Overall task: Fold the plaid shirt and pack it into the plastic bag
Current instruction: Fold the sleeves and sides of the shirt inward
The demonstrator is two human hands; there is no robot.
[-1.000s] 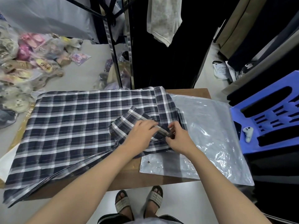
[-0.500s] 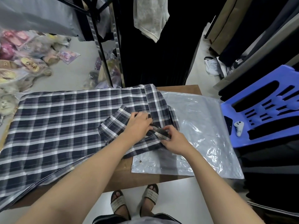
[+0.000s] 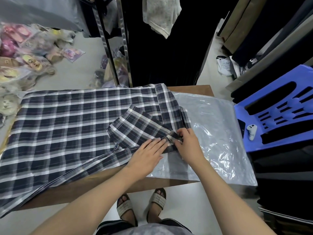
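Navy-and-white checked cotton, your plaid shirt point(image 3: 67, 133) lies spread flat beside the plastic bag point(image 3: 211, 133), one edge lapping onto the bag's left side. It looks light, limp and quick to slump, so I'd lift it by the stitched hems. At that bag edge your left hand point(image 3: 147, 155) presses flat-fingered on the folded-in sleeve point(image 3: 138, 126), while your right hand point(image 3: 188, 143) pinches the sleeve's stitched end.

On the table point(image 3: 194, 90): one plaid shirt point(image 3: 59, 133), one plastic bag point(image 3: 220, 133), two hands, left hand point(image 3: 145, 156), right hand point(image 3: 188, 145). Right of it: one blue crate point(image 3: 240, 111), one white controller point(image 3: 251, 132). Below: two sandals point(image 3: 124, 207). Left: perhaps a dozen packets point(image 3: 25, 61).
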